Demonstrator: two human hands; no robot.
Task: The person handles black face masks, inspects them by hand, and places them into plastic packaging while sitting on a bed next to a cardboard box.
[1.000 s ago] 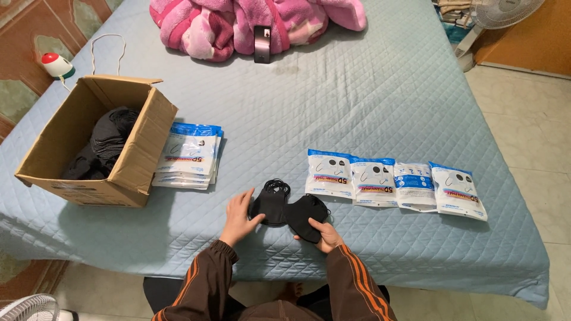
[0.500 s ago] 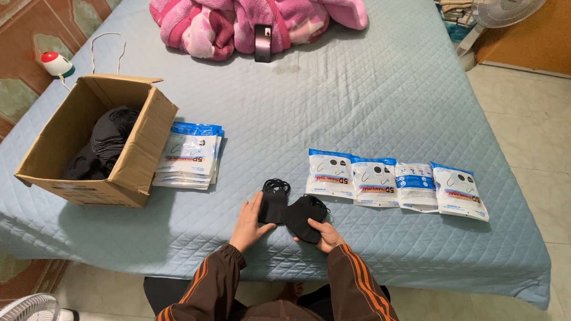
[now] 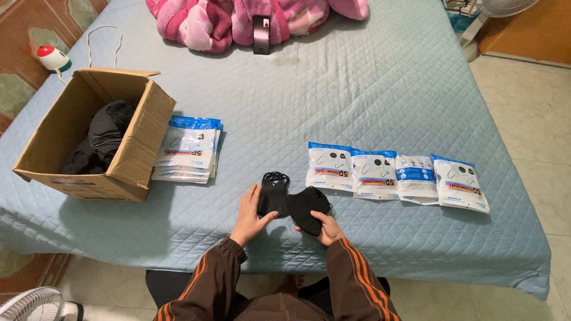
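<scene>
Black masks (image 3: 294, 205) bunched, gripped by left hand (image 3: 250, 215) and right hand (image 3: 324, 227) at lower centre; packets (image 3: 395, 175) right, cardboard box (image 3: 89, 142) left

From my feed, the black masks (image 3: 294, 205) cover the fingertips of my left hand (image 3: 250, 215) and most of my right hand (image 3: 324, 229). The cardboard box (image 3: 128, 160) at the left hides its dark contents' lower part. The pink blanket (image 3: 238, 18) is cut off by the top edge, and the fans at upper right (image 3: 499, 7) and lower left (image 3: 30, 303) by their corners.
</scene>
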